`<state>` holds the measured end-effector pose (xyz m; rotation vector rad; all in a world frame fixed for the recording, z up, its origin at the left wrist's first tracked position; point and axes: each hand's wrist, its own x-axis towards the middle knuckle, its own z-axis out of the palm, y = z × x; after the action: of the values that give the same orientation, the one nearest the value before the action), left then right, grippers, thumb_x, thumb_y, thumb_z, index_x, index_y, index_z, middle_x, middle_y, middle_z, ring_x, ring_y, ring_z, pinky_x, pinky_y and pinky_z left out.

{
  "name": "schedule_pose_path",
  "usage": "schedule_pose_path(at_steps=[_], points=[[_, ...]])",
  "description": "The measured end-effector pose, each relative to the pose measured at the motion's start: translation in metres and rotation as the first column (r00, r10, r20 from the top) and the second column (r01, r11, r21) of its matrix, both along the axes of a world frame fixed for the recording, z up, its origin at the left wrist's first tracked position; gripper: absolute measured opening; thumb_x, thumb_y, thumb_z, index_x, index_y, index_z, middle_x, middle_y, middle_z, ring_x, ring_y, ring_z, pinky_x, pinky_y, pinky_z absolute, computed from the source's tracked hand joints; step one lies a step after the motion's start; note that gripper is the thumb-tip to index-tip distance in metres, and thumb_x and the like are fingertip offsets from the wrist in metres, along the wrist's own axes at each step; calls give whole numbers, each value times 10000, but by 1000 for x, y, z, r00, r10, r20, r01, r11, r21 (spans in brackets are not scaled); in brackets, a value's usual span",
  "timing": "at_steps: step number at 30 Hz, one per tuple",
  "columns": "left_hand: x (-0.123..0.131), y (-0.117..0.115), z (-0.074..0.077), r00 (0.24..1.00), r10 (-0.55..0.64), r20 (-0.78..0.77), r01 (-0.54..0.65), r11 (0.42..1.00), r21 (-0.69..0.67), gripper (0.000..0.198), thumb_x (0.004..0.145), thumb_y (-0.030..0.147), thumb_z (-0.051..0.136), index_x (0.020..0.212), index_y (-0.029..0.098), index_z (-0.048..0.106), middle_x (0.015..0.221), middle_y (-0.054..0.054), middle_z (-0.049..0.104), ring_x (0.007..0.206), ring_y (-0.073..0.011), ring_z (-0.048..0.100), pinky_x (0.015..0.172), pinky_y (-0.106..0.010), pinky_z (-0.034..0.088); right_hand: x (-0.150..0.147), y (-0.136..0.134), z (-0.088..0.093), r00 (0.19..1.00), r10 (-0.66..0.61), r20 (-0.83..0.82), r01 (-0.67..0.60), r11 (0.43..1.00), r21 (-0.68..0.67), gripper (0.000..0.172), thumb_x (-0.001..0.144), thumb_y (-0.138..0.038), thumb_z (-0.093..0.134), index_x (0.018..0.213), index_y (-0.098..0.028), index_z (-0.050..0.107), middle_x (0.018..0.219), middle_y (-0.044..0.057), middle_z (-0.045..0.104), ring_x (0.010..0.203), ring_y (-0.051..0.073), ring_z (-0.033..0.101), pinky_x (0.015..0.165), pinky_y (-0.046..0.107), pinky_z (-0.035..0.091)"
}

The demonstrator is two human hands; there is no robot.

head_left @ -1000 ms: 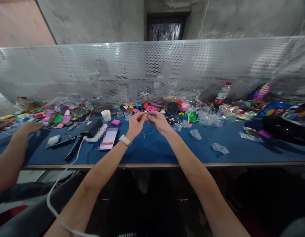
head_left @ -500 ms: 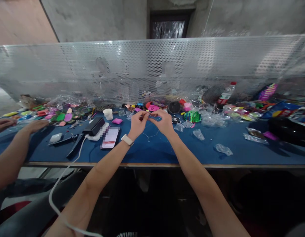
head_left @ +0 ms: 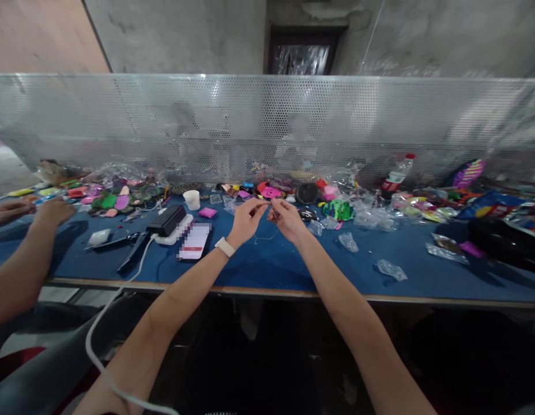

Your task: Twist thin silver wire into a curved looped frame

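A thin pale string [head_left: 266,238] hangs in a loose loop below my two hands, over the blue tabletop. My left hand [head_left: 245,222] pinches it with thumb and forefinger, a light band around the wrist. Almost touching those fingertips, my right hand [head_left: 289,221] is also closed, its fingers curled on the string. Whether anything smaller sits between the fingertips is too fine to make out. Just beyond the hands lies a bright pink piece [head_left: 271,192] with dark marks.
A phone [head_left: 195,241], a black adapter [head_left: 166,220] on a white power strip and a paper cup [head_left: 192,200] stand left. Clear plastic scraps [head_left: 347,242] and a red-capped bottle [head_left: 397,174] are right. A perforated screen [head_left: 241,109] rises behind. A co-worker's hands [head_left: 55,212] work far left.
My right hand has turned, its fingers curling in more, and my fingertips have shifted slightly. The string loop hangs a little differently. The co-worker's hands have come closer together. The view has tilted slightly.
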<state>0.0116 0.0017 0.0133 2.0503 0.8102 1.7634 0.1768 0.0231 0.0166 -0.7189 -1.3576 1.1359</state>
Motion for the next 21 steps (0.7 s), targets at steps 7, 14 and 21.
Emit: schedule_pose_path(at_steps=[7, 14, 21], points=[[2, 5, -5, 991, 95, 98, -89, 994, -63, 275, 1062, 431, 673, 988, 189, 780, 938, -80, 790, 819, -194, 708, 741, -317, 555, -5, -13, -4, 867, -464, 184, 306, 785, 539, 269, 955, -499, 764, 1054, -249, 764, 958, 72, 795, 765, 236, 736, 797, 421, 640], [-3, 11, -6, 993, 95, 71, -96, 995, 6, 272, 1081, 423, 658, 1007, 191, 781, 931, -68, 792, 806, -178, 714, 730, -305, 576, -4, -13, -8, 786, -586, 199, 295, 637, 712, 205, 1038, -356, 661, 1134, -266, 817, 1236, 112, 788, 1081, 289, 763, 883, 453, 659], [-4, 8, -5, 994, 104, 37, -106, 992, 62, 210, 1082, 359, 660, 1061, 206, 802, 991, -69, 806, 857, -183, 734, 749, -309, 577, -1, -6, -8, 905, -367, 217, 207, 823, 529, 306, 1008, -560, 713, 1108, -271, 724, 1085, 78, 791, 985, 260, 758, 859, 421, 627]])
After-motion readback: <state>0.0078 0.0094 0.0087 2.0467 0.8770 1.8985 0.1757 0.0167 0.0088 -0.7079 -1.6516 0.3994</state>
